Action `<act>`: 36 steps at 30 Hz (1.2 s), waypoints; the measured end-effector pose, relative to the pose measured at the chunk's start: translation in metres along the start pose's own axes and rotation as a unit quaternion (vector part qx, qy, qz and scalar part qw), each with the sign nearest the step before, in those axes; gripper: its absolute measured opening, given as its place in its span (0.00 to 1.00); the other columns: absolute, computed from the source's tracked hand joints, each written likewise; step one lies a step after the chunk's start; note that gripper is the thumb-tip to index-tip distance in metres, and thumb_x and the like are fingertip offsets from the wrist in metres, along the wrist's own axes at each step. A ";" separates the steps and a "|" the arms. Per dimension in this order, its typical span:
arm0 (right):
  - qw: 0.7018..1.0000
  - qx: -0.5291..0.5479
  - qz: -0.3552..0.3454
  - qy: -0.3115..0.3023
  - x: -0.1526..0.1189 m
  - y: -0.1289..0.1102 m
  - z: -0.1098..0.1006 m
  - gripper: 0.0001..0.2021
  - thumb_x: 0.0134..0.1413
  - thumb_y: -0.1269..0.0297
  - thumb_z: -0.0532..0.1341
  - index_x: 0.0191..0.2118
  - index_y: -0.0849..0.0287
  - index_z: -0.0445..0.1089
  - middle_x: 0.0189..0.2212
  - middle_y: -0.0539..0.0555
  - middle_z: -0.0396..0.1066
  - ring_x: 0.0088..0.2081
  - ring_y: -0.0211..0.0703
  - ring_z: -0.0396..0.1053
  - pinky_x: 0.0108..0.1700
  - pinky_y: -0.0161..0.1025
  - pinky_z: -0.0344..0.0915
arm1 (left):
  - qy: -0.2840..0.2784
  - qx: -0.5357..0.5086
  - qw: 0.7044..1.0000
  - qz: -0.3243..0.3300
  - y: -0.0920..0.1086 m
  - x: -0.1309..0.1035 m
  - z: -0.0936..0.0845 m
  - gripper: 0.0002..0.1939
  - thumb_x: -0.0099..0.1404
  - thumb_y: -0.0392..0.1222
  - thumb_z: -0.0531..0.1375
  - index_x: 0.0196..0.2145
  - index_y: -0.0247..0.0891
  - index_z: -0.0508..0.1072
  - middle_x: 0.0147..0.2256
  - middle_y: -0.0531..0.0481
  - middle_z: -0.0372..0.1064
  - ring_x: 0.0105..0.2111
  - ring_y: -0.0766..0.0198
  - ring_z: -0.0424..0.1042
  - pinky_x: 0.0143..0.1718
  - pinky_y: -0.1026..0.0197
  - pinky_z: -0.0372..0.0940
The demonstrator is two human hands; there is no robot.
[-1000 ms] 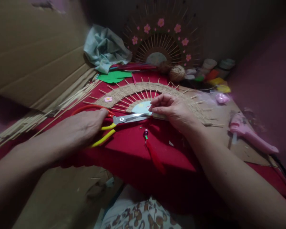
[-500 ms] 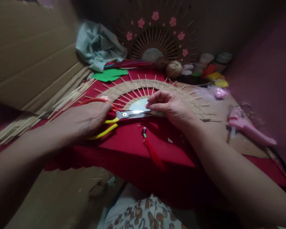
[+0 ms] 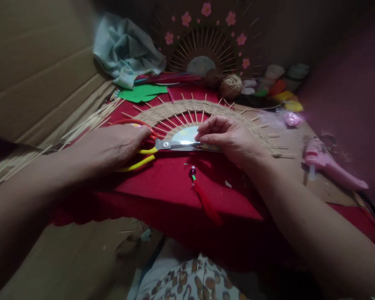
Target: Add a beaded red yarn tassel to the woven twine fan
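Note:
My left hand [image 3: 121, 143] is wrapped round the handles, one red and one yellow, of a pair of scissors [image 3: 178, 144]. Their blades point right across the lower edge of a woven half-round fan [image 3: 165, 106] with thin sticks fanning out of it. By the blade tips, above the fan's pale blue centre [image 3: 185, 134], my right hand [image 3: 226, 135] is closed in a pinch. What its fingertips hold, if anything, is too small to make out. A red tassel [image 3: 207, 204] with a bead at its top lies on the red cloth [image 3: 162, 183] below the blades.
A pink glue gun [image 3: 328, 164] lies at the right on cardboard. Behind the fan are a ball of twine [image 3: 231, 86], green sheets [image 3: 142, 93] and a crumpled pale cloth [image 3: 125, 50]. Loose sticks [image 3: 81, 123] lie at left. A flowered fan [image 3: 206, 41] stands at the back.
The view has shifted a little, so most things sit slightly differently in it. Both hands keep nearly the same pose, and the scissor blades look a little closer together.

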State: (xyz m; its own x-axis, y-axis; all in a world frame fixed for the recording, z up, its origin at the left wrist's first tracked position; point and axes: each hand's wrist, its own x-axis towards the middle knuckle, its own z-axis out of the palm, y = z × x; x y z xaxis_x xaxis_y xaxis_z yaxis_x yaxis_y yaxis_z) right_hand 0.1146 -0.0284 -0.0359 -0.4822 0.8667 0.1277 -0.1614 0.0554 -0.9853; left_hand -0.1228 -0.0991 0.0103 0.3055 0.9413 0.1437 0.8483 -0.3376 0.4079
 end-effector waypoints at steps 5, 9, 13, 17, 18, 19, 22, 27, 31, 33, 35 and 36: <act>1.000 -0.006 0.008 0.000 0.000 0.000 -0.001 0.09 0.39 0.72 0.69 0.31 0.58 0.72 0.28 0.47 0.74 0.32 0.35 0.72 0.40 0.36 0.69 | -0.042 0.078 0.994 0.060 -0.008 0.008 -0.001 0.20 0.67 0.55 0.41 0.24 0.40 0.54 0.25 0.53 0.53 0.24 0.66 0.52 0.28 0.62 0.49; 1.000 -0.008 0.010 0.004 -0.001 -0.002 0.001 0.09 0.39 0.73 0.69 0.31 0.59 0.72 0.28 0.47 0.74 0.32 0.35 0.72 0.40 0.36 0.69 | -0.057 0.070 0.996 0.017 -0.016 0.012 0.000 0.15 0.67 0.49 0.41 0.24 0.41 0.53 0.25 0.52 0.56 0.23 0.64 0.54 0.27 0.61 0.50; 1.000 -0.012 0.012 0.010 -0.001 -0.003 0.002 0.09 0.39 0.73 0.69 0.30 0.59 0.72 0.27 0.48 0.74 0.31 0.35 0.72 0.39 0.35 0.68 | -0.061 0.098 0.993 0.005 -0.017 0.013 0.001 0.11 0.64 0.41 0.46 0.24 0.41 0.54 0.23 0.53 0.54 0.22 0.64 0.54 0.27 0.60 0.49; 1.000 -0.015 0.013 0.012 -0.001 -0.004 0.002 0.10 0.38 0.74 0.69 0.30 0.60 0.72 0.28 0.48 0.74 0.31 0.35 0.72 0.39 0.36 0.68 | -0.058 0.136 0.988 0.046 -0.023 0.014 0.003 0.10 0.62 0.39 0.51 0.24 0.41 0.56 0.23 0.54 0.52 0.22 0.65 0.51 0.26 0.61 0.46; 1.000 -0.016 0.014 0.013 -0.001 -0.004 0.002 0.10 0.38 0.74 0.69 0.30 0.60 0.72 0.28 0.48 0.74 0.31 0.35 0.72 0.39 0.36 0.68 | -0.062 0.135 0.988 0.048 -0.025 0.014 0.003 0.10 0.63 0.39 0.52 0.24 0.41 0.57 0.24 0.55 0.52 0.22 0.66 0.50 0.27 0.61 0.45; 1.000 -0.017 0.014 0.014 -0.001 -0.004 0.002 0.09 0.38 0.74 0.69 0.30 0.60 0.72 0.28 0.48 0.74 0.31 0.35 0.72 0.39 0.36 0.68 | -0.065 0.129 0.988 0.047 -0.027 0.014 0.004 0.10 0.64 0.38 0.52 0.24 0.40 0.58 0.24 0.55 0.52 0.23 0.66 0.50 0.27 0.60 0.44; 0.999 -0.024 0.016 0.019 -0.002 -0.005 0.003 0.09 0.39 0.74 0.69 0.29 0.59 0.72 0.29 0.48 0.73 0.31 0.35 0.72 0.40 0.37 0.68 | -0.059 0.102 0.992 0.039 -0.033 0.013 0.004 0.09 0.64 0.37 0.53 0.25 0.39 0.60 0.24 0.55 0.51 0.22 0.67 0.46 0.28 0.59 0.41; 0.999 -0.018 0.020 0.022 -0.002 -0.005 0.004 0.09 0.38 0.74 0.69 0.29 0.58 0.72 0.29 0.48 0.73 0.31 0.35 0.71 0.39 0.37 0.68 | -0.070 0.155 0.984 0.049 -0.045 0.010 0.006 0.06 0.63 0.35 0.52 0.27 0.39 0.61 0.24 0.54 0.52 0.23 0.65 0.45 0.28 0.57 0.40; 0.999 0.011 0.013 0.032 0.001 -0.003 0.001 0.10 0.38 0.73 0.70 0.30 0.58 0.73 0.27 0.47 0.73 0.30 0.35 0.70 0.36 0.36 0.68 | -0.083 0.159 0.982 0.059 -0.045 0.011 0.001 0.08 0.64 0.43 0.50 0.28 0.39 0.61 0.26 0.53 0.55 0.24 0.66 0.49 0.28 0.60 0.43; 0.998 0.030 0.007 0.045 0.003 -0.001 0.000 0.10 0.37 0.72 0.70 0.30 0.58 0.73 0.26 0.47 0.73 0.29 0.34 0.70 0.34 0.34 0.67 | -0.091 0.121 0.988 0.045 -0.041 0.010 -0.004 0.12 0.65 0.47 0.47 0.30 0.38 0.63 0.28 0.51 0.59 0.26 0.65 0.54 0.31 0.61 0.49; 0.997 0.047 -0.001 0.061 0.005 -0.001 -0.002 0.10 0.37 0.73 0.71 0.30 0.58 0.73 0.25 0.46 0.72 0.27 0.33 0.69 0.31 0.34 0.66 | -0.097 0.098 0.990 0.039 -0.038 0.005 -0.009 0.18 0.64 0.54 0.45 0.32 0.38 0.65 0.31 0.49 0.62 0.30 0.63 0.59 0.34 0.61 0.53; 0.996 0.054 -0.003 0.067 0.005 -0.001 -0.002 0.10 0.36 0.73 0.71 0.29 0.58 0.72 0.25 0.46 0.72 0.27 0.33 0.68 0.30 0.33 0.65 | -0.099 0.097 0.989 0.041 -0.039 0.001 -0.011 0.21 0.63 0.58 0.46 0.32 0.37 0.65 0.32 0.48 0.62 0.30 0.63 0.59 0.34 0.61 0.54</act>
State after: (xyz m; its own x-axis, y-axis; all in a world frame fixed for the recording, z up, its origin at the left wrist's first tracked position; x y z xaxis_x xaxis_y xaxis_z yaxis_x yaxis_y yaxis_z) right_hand 0.1139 -0.0229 -0.0348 -0.3625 0.9254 0.1109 -0.2593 0.0141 -0.9657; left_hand -0.1602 -0.0855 0.0040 0.4399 0.8979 -0.0183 0.8781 -0.4257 0.2183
